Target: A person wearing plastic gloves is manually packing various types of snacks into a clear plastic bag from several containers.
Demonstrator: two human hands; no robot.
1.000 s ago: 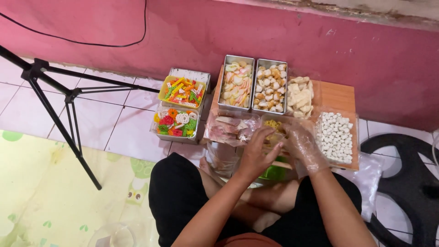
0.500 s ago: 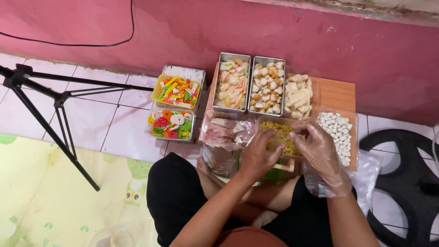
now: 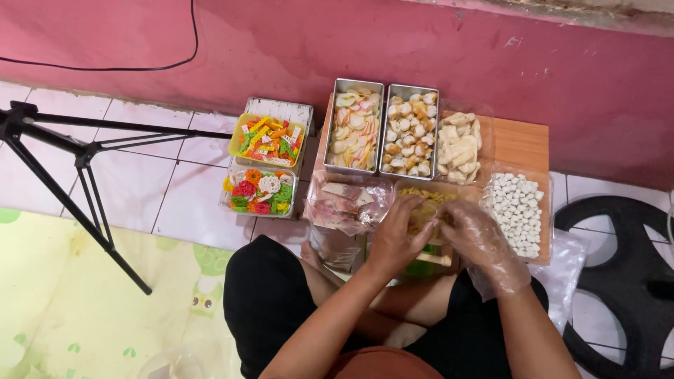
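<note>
I saw both hands meet over the clear tub of yellow pasta-like pieces (image 3: 425,198) at the near edge of the wooden board (image 3: 521,144). The left hand (image 3: 397,235) was bare, fingers curled round the tub's near left side, thumb toward the middle; it looked like a loose grip on the tub, though the contact itself was partly hidden. The right hand (image 3: 477,235) wore a loose clear plastic glove, fingers bent down into the tub's right end, tips close to the left hand; I couldn't tell whether it pinched any pieces. So the tub sat directly under and between the two hands, mostly covered by them. Just left of the left hand lay a clear bag of pale pink slices (image 3: 347,200). Just right of the gloved hand sat a tray of small white pieces (image 3: 518,210). Behind the tub stood two metal tins, one with pink-white slices (image 3: 354,126), one with round tan balls (image 3: 408,132), and a heap of pale chunks (image 3: 458,147). Further left were two tubs of coloured crackers (image 3: 267,163). A black tripod (image 3: 77,168) stood on the tiles well apart to the left.
</note>
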